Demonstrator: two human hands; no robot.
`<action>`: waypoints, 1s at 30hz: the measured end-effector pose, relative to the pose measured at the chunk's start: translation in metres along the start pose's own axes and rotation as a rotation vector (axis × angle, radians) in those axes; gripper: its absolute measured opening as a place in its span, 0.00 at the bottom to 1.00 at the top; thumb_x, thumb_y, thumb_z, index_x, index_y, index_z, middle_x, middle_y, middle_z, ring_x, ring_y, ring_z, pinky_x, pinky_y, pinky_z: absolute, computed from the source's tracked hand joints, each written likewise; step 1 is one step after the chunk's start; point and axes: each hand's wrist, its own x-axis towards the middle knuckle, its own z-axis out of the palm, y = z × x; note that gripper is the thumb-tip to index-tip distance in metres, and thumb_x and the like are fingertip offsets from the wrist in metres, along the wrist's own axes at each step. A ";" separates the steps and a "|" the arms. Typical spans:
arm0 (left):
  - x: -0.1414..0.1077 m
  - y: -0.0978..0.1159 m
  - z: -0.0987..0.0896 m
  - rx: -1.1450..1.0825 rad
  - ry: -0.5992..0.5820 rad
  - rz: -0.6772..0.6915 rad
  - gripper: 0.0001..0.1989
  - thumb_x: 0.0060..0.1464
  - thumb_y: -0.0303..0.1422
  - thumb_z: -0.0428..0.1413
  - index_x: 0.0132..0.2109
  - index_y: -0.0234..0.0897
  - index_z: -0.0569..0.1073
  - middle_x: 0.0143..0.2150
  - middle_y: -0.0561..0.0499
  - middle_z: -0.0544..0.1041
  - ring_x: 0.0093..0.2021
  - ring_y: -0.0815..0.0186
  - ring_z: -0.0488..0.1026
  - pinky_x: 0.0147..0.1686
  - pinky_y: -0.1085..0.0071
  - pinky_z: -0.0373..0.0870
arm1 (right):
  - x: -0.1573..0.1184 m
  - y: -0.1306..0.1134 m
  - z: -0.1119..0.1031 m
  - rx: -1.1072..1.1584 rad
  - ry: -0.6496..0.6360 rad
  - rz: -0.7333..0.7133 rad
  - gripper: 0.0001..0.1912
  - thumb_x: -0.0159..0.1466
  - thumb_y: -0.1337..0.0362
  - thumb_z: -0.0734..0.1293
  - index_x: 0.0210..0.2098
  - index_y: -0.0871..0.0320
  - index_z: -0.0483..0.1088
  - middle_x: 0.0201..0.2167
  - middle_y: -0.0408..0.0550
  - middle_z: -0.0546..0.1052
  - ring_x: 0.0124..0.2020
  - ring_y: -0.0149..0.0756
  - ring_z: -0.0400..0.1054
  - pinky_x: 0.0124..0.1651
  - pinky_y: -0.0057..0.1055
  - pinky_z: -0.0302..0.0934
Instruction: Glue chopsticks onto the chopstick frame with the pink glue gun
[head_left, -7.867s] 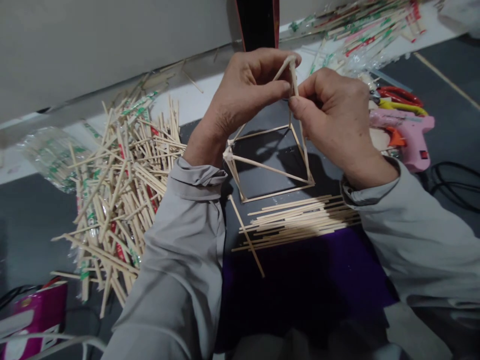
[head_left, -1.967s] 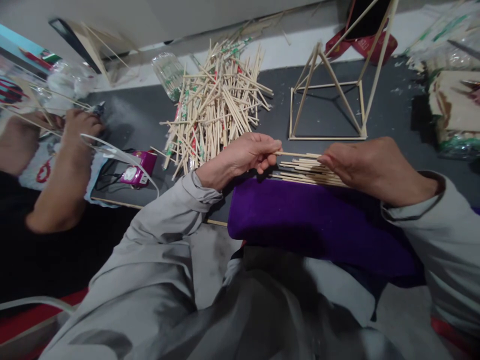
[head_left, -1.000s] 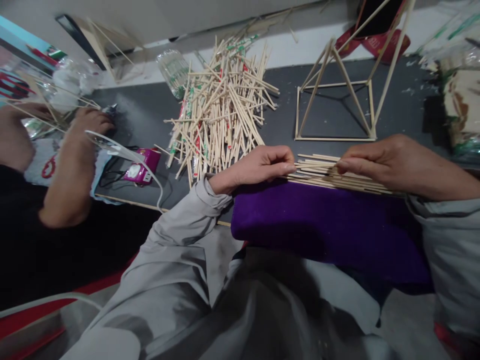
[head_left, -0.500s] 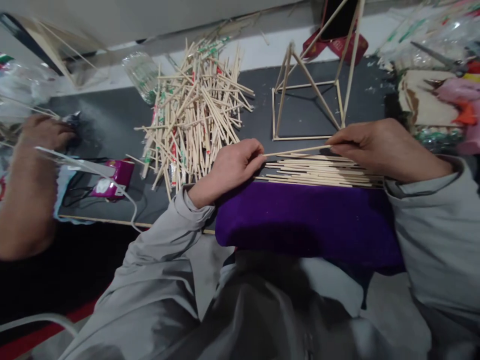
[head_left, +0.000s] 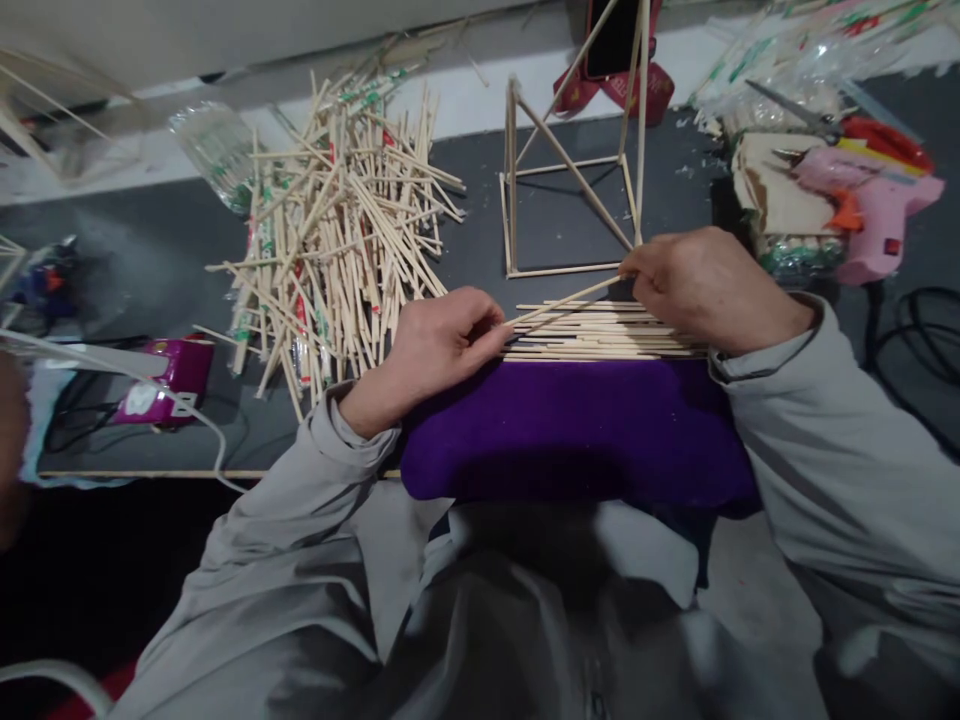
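Observation:
A thin wooden stick (head_left: pixel 566 301) slants between my two hands, its right end higher. My left hand (head_left: pixel 439 345) is closed, with thumb and finger pinching the left end. The right end is pinched by my right hand (head_left: pixel 705 290), close to the front corner of a frame made of sticks (head_left: pixel 562 270). Beneath the held stick, several more sticks (head_left: pixel 600 345) lie side by side in a row. They lie along the far edge of a purple cloth-covered pad (head_left: pixel 577 430) in front of me.
A loose pile of sticks (head_left: pixel 367 250) and a plastic packet (head_left: pixel 214 150) lie left. A purple box (head_left: pixel 176 375) with a white cable is nearer left. On the right are a pink glue gun (head_left: pixel 877 200) and scissors (head_left: pixel 791 105). A person's arm (head_left: pixel 9 440) shows at the left edge.
The view has swung right, so the pink glue gun shows fully and the other person's hand has left view. The held stick now tilts more, its right end raised.

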 end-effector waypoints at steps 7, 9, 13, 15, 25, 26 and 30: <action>-0.004 -0.004 -0.003 -0.088 0.037 -0.002 0.10 0.62 0.37 0.57 0.35 0.36 0.77 0.30 0.52 0.77 0.28 0.69 0.72 0.30 0.72 0.63 | -0.004 0.003 -0.010 0.245 0.063 0.152 0.19 0.62 0.67 0.60 0.43 0.63 0.82 0.37 0.55 0.83 0.39 0.45 0.77 0.46 0.37 0.66; -0.005 -0.006 -0.004 -0.138 0.052 -0.036 0.10 0.61 0.38 0.58 0.34 0.36 0.77 0.29 0.52 0.77 0.28 0.69 0.72 0.30 0.73 0.63 | -0.004 0.009 -0.010 0.295 0.126 0.210 0.21 0.62 0.68 0.60 0.47 0.65 0.81 0.39 0.55 0.84 0.38 0.41 0.77 0.46 0.35 0.67; -0.007 -0.009 -0.003 -0.192 0.064 -0.110 0.09 0.60 0.37 0.59 0.34 0.37 0.77 0.29 0.53 0.77 0.28 0.69 0.72 0.29 0.73 0.63 | -0.004 0.014 -0.005 0.206 0.216 0.254 0.21 0.65 0.68 0.60 0.50 0.66 0.80 0.47 0.58 0.83 0.48 0.45 0.77 0.54 0.37 0.65; -0.008 -0.009 -0.002 -0.201 0.065 -0.123 0.09 0.60 0.37 0.59 0.34 0.37 0.77 0.29 0.52 0.77 0.28 0.69 0.72 0.29 0.73 0.63 | -0.003 0.013 -0.003 0.115 0.205 0.252 0.21 0.67 0.66 0.59 0.51 0.66 0.80 0.49 0.60 0.82 0.52 0.49 0.76 0.56 0.40 0.63; -0.008 -0.011 0.003 -0.207 0.046 -0.133 0.10 0.61 0.38 0.59 0.35 0.37 0.78 0.30 0.51 0.78 0.29 0.68 0.73 0.30 0.72 0.65 | -0.012 -0.001 -0.015 0.110 0.338 0.177 0.20 0.70 0.57 0.59 0.45 0.60 0.80 0.42 0.56 0.81 0.45 0.45 0.75 0.43 0.36 0.59; -0.008 -0.011 0.004 -0.220 0.044 -0.140 0.10 0.61 0.38 0.59 0.36 0.36 0.78 0.30 0.51 0.79 0.30 0.68 0.73 0.30 0.72 0.65 | -0.013 -0.005 -0.016 0.157 0.333 0.082 0.20 0.70 0.55 0.60 0.43 0.58 0.80 0.40 0.54 0.81 0.43 0.43 0.75 0.42 0.35 0.59; -0.009 -0.010 0.004 -0.311 0.043 -0.130 0.11 0.62 0.38 0.58 0.38 0.35 0.78 0.31 0.50 0.79 0.31 0.69 0.74 0.31 0.73 0.66 | -0.018 -0.018 -0.012 0.138 0.256 -0.193 0.20 0.71 0.51 0.59 0.46 0.54 0.79 0.44 0.50 0.80 0.42 0.42 0.75 0.35 0.35 0.58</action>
